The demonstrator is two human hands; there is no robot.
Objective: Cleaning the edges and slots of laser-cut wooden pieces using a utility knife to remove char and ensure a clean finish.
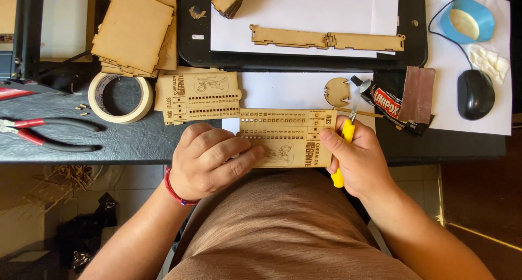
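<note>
Left hand (209,160) fingers flat, together, pressing wooden panel (285,138); right hand (359,157) fingers curled around yellow-handled tool (343,149).

Left of your left hand (209,160): bare dark desktop, then the tape roll (120,97) and red-handled pliers (46,133) block you further out.
Ahead: the engraved wooden panel (285,137) under both hands; a second panel (198,97) just beyond.
Right of your right hand (359,157): glue tube (389,103) and sandpaper block (417,95) crowd close.
Far right: mouse (474,93) and cord, well apart.
Open lane: white paper (283,89) between panels and the wooden disc (337,91).
</note>
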